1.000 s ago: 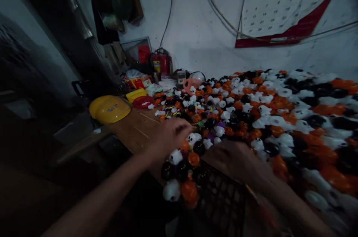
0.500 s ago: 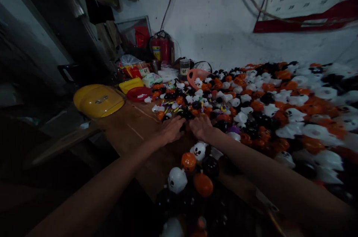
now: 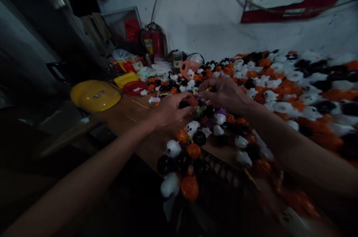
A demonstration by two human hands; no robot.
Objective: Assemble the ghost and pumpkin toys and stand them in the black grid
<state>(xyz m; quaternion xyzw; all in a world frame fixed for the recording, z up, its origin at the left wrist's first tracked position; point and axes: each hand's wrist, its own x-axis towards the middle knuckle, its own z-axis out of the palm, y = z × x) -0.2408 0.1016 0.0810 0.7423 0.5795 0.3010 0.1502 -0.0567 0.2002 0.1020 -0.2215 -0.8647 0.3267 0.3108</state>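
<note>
My left hand (image 3: 170,112) is curled, thumb and fingers around a dark and orange rounded plastic piece (image 3: 192,101), its kind hard to make out. Close by on the right, my right hand (image 3: 226,93) pinches a small thin yellow piece (image 3: 208,89) near its fingertips. Below both hands lies a cluster of small Halloween figures: a white skull-like figure (image 3: 192,128), an orange pumpkin figure (image 3: 193,150) and a black round one (image 3: 199,137). Part of this cluster sits over a black slatted basket (image 3: 220,166). The dim light hides finer detail.
A large heap of white, orange and black figures (image 3: 282,88) covers the table's right side. A yellow helmet-like object (image 3: 95,95) lies left, beside a red dish (image 3: 136,88) and a yellow container (image 3: 125,79). Fire extinguishers (image 3: 156,41) and a jar (image 3: 177,60) stand near the wall.
Both hands have lifted from the pile's near edge and moved apart, the right one up and rightward. A yellow piece now shows at its fingertips. The view has shifted, showing more basket.
</note>
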